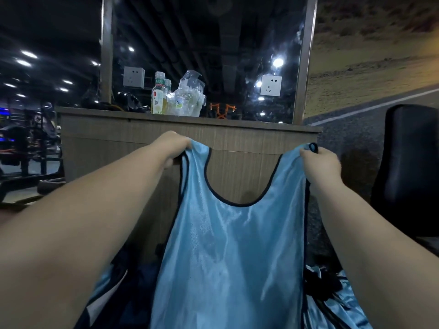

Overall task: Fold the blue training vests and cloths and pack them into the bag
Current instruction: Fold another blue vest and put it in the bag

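A light blue training vest (pixel 228 252) with dark trim hangs spread out in front of me, neck opening at the top. My left hand (pixel 173 144) grips its left shoulder strap. My right hand (pixel 319 162) grips the right shoulder strap. Both arms are stretched forward, holding the vest up in the air. More shiny blue cloth (pixel 337 302) lies bunched at the lower right, and another blue piece (pixel 104 283) shows at the lower left beside dark fabric. No bag can be made out for certain.
A wooden counter (pixel 190 138) stands right behind the vest, with a drink bottle (pixel 158 93) and crumpled clear plastic (pixel 190 96) on top. A mirror panel with a wall socket (pixel 270 85) rises above it. A black chair (pixel 411 167) stands at the right.
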The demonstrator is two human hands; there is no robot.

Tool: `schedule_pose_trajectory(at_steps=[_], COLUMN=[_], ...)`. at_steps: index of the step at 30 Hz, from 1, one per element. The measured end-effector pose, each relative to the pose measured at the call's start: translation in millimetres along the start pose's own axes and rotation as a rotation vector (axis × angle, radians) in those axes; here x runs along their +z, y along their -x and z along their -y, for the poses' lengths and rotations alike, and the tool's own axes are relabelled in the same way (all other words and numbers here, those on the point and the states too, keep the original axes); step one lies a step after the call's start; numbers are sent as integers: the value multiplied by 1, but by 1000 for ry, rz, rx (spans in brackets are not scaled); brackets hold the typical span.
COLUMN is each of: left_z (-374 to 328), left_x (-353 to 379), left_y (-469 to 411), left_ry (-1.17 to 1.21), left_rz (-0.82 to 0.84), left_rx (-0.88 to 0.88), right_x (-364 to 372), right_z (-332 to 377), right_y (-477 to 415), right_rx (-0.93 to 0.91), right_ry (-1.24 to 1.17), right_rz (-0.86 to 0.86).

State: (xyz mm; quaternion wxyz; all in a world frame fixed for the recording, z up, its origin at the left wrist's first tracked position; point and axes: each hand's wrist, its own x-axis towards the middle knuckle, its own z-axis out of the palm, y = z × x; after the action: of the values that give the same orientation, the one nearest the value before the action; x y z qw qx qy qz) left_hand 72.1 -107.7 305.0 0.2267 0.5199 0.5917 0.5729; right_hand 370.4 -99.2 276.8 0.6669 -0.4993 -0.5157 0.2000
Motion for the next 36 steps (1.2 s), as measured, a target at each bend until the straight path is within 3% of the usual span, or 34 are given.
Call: schedule_pose_trajectory(at_steps=[3, 7, 10, 15, 18, 22, 28, 32, 36], left_z=[-13, -28, -36, -45, -48, -50, -50, -45, -37], left_x=[23, 55, 73, 84, 80, 77, 75, 78, 80], left_y=[13, 29, 41, 55, 59, 66, 68, 71, 75], left_ry=[113, 193, 232, 239, 257, 276, 364, 557, 660], left_rz=[131, 166, 214, 259, 305, 379, 386, 400, 418], left_rx=[45, 142, 201, 290, 297, 299, 312, 316, 346], right_x=[11, 26, 33, 28, 21, 22, 24, 27, 28], right_z=[15, 33, 42, 50, 49, 47, 54, 59, 63], right_y=[16, 37, 45, 45, 41, 37, 39, 38, 33], right_rx=[-113, -193, -173, -35, -152, -357, -491, -560, -532], right_ry=[-5, -57, -115, -466, -330, -34, 123, 169, 173], right_rz=[65, 213, 336, 573, 626, 533, 414, 312, 203])
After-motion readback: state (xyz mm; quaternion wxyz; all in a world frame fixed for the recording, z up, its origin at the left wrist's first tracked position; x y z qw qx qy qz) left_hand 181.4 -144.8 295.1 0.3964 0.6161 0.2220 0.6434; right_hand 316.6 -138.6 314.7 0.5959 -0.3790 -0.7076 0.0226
